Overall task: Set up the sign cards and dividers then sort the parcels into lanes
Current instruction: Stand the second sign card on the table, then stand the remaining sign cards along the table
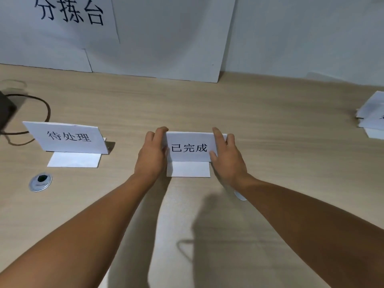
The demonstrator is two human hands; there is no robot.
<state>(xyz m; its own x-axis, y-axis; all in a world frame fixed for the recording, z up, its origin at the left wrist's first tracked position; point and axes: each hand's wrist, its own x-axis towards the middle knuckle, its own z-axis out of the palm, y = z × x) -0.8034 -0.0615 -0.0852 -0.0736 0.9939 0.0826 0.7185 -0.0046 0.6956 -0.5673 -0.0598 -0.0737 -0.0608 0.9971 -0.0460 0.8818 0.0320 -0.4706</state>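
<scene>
Forearms (83,235), bare, reach from the near edge twd mid-table. Far L edge: dark object (5,111), blurred, can't ID it, w/ a brown cable (44,107) looping beside it on the wooden table (270,121). Far L on the wall: paper sheet (62,38) w/ big black 分拣台. Next R: 待处理 sign card (68,137), standing, leaning back a bit, its white base flap (74,160) flat on the near side. Just near of that, a round metal cable grommet (40,181) set in the tabletop. White boards (166,48) stand vs the wall, far centre. Centre: L hand (152,154) grips the L edge of the 已完成 sign card (190,147), fingers curled over the top corner, thumb at the front. Card stands upright on the table, its front flap (188,169) lying flat btwn both wrists. R hand (227,161) pinches the card's R edge: index finger across the upper front corner, thumb at the lower corner, other fingers behind. Small white item (240,195) shows under the R wrist, too hidden to ID. Far R edge: loose stack of white papers (372,119), well apart from both cards.
</scene>
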